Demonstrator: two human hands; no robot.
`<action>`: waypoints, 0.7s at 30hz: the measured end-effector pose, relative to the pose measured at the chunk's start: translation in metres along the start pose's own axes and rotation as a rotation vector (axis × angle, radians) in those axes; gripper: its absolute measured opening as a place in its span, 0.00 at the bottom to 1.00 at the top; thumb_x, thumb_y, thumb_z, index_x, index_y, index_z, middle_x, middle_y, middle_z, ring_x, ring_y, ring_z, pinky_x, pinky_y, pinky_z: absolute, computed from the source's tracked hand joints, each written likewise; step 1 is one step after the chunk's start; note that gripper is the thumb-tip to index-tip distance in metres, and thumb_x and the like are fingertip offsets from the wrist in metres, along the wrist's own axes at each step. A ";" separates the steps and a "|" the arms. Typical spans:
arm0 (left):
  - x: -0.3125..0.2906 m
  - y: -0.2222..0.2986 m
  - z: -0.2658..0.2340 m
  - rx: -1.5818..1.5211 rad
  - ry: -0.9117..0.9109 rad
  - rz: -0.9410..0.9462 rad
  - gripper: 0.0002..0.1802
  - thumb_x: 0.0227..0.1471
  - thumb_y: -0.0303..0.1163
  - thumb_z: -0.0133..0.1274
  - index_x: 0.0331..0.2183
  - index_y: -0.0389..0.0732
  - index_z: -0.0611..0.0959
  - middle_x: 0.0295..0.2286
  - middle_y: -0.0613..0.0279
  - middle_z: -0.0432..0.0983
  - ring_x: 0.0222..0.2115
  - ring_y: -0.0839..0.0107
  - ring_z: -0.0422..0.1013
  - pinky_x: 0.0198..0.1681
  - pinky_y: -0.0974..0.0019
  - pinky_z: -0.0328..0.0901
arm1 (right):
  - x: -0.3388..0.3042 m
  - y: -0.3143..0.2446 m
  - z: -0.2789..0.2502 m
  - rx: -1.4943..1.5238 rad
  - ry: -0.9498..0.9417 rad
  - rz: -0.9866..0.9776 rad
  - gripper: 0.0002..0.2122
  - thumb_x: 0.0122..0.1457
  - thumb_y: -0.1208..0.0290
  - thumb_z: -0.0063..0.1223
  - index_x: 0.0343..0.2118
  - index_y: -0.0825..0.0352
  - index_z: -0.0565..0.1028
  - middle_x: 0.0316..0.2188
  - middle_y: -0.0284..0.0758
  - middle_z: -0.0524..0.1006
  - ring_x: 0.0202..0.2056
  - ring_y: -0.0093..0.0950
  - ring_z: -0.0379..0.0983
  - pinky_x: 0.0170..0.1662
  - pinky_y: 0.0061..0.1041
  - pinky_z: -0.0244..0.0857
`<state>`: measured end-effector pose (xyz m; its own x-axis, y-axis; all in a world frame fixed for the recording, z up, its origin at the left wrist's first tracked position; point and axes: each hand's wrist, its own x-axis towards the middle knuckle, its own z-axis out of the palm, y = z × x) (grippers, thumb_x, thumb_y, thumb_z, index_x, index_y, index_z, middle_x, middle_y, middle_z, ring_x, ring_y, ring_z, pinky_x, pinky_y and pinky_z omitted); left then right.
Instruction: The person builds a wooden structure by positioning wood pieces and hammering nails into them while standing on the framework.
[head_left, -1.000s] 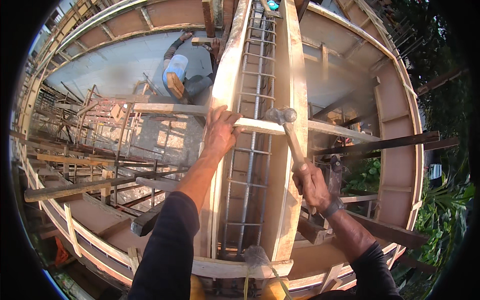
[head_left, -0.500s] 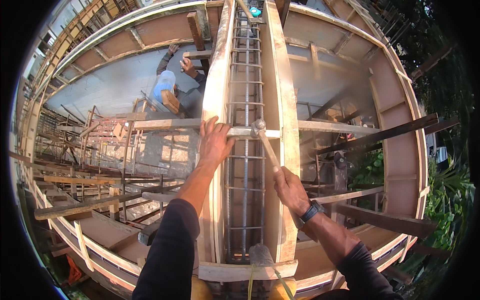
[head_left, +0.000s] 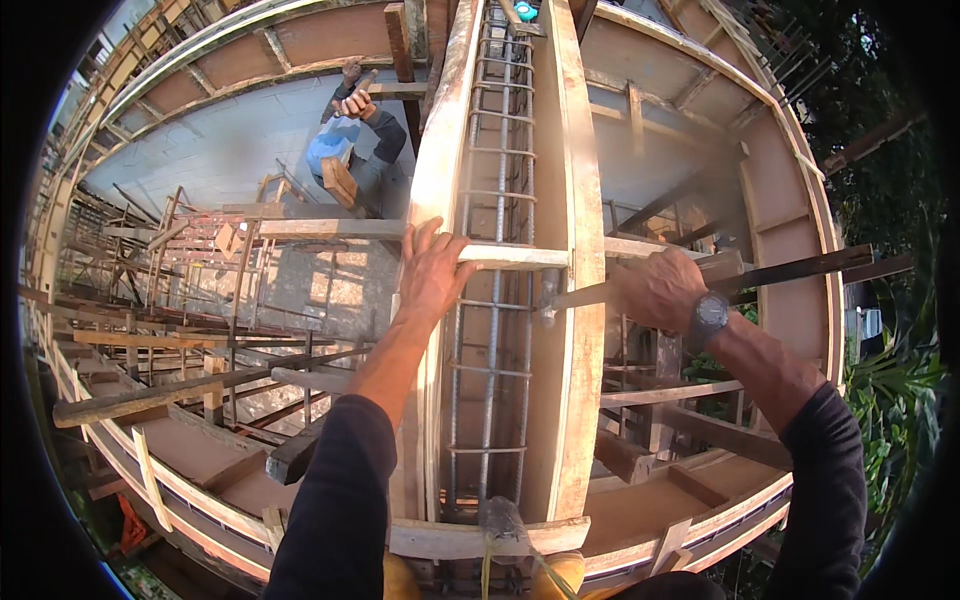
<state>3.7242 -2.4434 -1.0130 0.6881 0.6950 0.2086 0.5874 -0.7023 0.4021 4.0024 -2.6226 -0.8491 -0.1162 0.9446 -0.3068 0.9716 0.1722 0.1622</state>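
A hammer is in my right hand (head_left: 662, 290), its handle lying sideways across the right formwork plank (head_left: 580, 350). The hammer head (head_left: 549, 298) hangs over the channel beside that plank's inner face, blurred and below a short wooden crosspiece (head_left: 520, 257). My left hand (head_left: 432, 268) grips the top of the left formwork plank (head_left: 440, 180), fingers over its edge and thumb by the crosspiece's left end. Between the planks runs a cage of steel reinforcing bars (head_left: 489, 380).
Another wooden crosspiece (head_left: 450, 540) spans the channel near my feet, with a clear plastic bag (head_left: 505, 522) by it. On the left below, a co-worker in a blue cap (head_left: 330, 145) raises both hands. Timber props (head_left: 170, 395) and a drop flank the formwork.
My right hand has swung right and up, turning the hammer sideways; its head has left the crosspiece and dropped lower right. My left hand stays put. The co-worker's hands have come together.
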 end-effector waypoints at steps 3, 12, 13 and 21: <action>0.001 -0.002 0.001 -0.021 0.018 0.003 0.23 0.53 0.48 0.63 0.48 0.47 0.85 0.46 0.63 0.79 0.64 0.59 0.58 0.71 0.42 0.42 | -0.008 -0.008 0.012 0.046 0.002 -0.055 0.18 0.59 0.50 0.58 0.32 0.65 0.78 0.21 0.39 0.79 0.25 0.40 0.79 0.29 0.42 0.70; -0.002 -0.003 -0.001 -0.053 -0.042 -0.077 0.25 0.45 0.34 0.70 0.48 0.48 0.86 0.48 0.64 0.80 0.66 0.58 0.56 0.72 0.42 0.40 | -0.041 -0.060 0.001 0.726 0.038 0.270 0.26 0.71 0.47 0.43 0.38 0.72 0.77 0.19 0.51 0.76 0.24 0.51 0.76 0.31 0.47 0.69; -0.002 -0.003 0.000 -0.057 -0.033 -0.077 0.25 0.45 0.34 0.70 0.47 0.48 0.86 0.48 0.64 0.81 0.66 0.58 0.56 0.72 0.42 0.40 | -0.040 -0.076 0.002 0.922 0.060 0.341 0.27 0.72 0.47 0.41 0.39 0.73 0.76 0.19 0.51 0.75 0.24 0.51 0.75 0.30 0.47 0.68; 0.002 -0.008 -0.001 0.040 -0.079 -0.060 0.24 0.45 0.34 0.69 0.47 0.48 0.86 0.46 0.65 0.81 0.65 0.57 0.57 0.70 0.37 0.42 | -0.007 -0.129 0.066 1.326 0.126 0.619 0.31 0.73 0.44 0.36 0.37 0.75 0.72 0.19 0.44 0.72 0.22 0.37 0.73 0.30 0.39 0.66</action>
<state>3.7206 -2.4356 -1.0152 0.6816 0.7228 0.1137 0.6442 -0.6665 0.3752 3.8917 -2.6694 -0.9295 0.4309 0.8001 -0.4174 0.3377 -0.5719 -0.7476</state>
